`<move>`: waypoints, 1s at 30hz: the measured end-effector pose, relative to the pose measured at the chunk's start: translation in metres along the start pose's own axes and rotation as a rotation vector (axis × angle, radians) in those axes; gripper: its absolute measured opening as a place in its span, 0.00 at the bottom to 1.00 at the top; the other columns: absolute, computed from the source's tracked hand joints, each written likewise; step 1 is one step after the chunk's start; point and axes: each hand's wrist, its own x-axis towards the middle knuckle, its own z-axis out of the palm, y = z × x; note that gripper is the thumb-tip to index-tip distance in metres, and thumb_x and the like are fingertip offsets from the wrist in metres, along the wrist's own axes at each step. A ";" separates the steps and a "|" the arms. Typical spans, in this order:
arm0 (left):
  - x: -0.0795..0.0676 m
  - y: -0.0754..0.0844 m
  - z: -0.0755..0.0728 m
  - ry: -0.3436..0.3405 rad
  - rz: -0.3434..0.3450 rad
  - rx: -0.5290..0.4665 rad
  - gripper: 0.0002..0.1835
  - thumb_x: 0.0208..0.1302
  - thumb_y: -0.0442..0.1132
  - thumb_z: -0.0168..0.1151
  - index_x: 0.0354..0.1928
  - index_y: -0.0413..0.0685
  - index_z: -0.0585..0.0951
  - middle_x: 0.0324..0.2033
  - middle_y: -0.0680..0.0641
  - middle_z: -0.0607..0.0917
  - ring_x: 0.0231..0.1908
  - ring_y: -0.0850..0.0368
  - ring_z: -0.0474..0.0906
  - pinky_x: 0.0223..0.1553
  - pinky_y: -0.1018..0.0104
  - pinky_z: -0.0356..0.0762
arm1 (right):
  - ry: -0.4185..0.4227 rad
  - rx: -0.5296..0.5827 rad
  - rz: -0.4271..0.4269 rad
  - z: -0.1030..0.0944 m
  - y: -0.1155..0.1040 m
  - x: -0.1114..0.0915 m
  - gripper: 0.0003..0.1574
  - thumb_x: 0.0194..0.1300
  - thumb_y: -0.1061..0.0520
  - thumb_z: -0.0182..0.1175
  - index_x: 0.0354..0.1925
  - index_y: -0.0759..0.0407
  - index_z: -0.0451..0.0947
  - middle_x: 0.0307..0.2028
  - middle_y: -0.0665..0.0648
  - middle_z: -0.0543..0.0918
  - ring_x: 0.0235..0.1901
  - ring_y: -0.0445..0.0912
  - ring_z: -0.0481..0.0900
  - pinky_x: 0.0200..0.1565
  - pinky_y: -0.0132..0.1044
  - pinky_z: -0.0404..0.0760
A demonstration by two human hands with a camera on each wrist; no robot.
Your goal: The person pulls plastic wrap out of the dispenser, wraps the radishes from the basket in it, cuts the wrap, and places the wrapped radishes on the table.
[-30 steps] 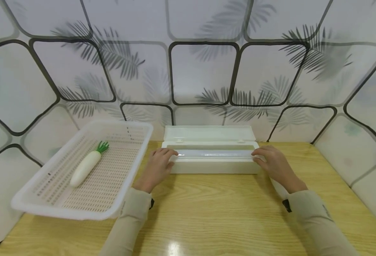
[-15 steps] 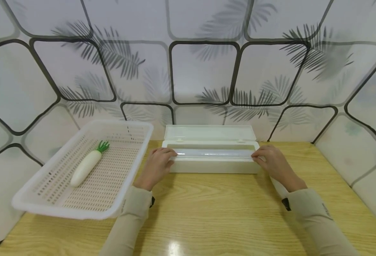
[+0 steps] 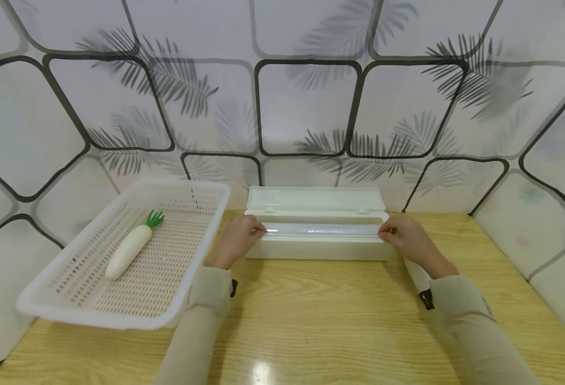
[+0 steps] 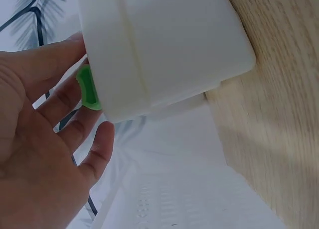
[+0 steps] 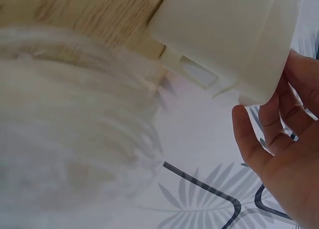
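Head view: a person's left hand [image 3: 236, 238] and right hand [image 3: 409, 240] pinch opposite ends of clear, shiny film [image 3: 323, 230] along a long, white, open-lidded box [image 3: 318, 249] on a wood-grain table [image 3: 320, 315]. Left wrist: a small green piece [image 4: 89, 88] edges the box. Right wrist: fingers [image 5: 247, 139] bend beside it.

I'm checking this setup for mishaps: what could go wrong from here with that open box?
The left grip and right grip appear to pinch opposite ends of the film; uneven pulling might skew it. The lid of the box stands open; a jolt could drop it shut. The left sleeve looks close to the basket and might nudge it.
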 end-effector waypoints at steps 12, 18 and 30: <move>0.005 -0.002 0.002 -0.004 -0.001 0.027 0.06 0.68 0.30 0.64 0.38 0.39 0.89 0.36 0.44 0.88 0.38 0.48 0.84 0.43 0.53 0.82 | 0.105 -0.051 -0.134 0.012 0.005 0.000 0.08 0.65 0.73 0.57 0.30 0.66 0.74 0.26 0.57 0.75 0.29 0.53 0.71 0.32 0.49 0.72; 0.006 -0.002 0.007 0.048 0.005 -0.004 0.05 0.69 0.29 0.63 0.39 0.35 0.87 0.35 0.42 0.86 0.38 0.46 0.83 0.43 0.53 0.82 | 0.158 -0.051 -0.082 0.015 -0.001 0.002 0.09 0.66 0.76 0.56 0.33 0.66 0.73 0.30 0.60 0.76 0.30 0.53 0.72 0.32 0.50 0.74; 0.014 -0.006 0.017 0.194 0.161 0.117 0.14 0.56 0.15 0.60 0.32 0.42 0.75 0.29 0.44 0.78 0.26 0.48 0.74 0.31 0.55 0.76 | 0.261 0.054 -0.032 0.027 0.004 0.017 0.05 0.69 0.77 0.54 0.39 0.72 0.74 0.30 0.63 0.81 0.28 0.54 0.79 0.29 0.47 0.77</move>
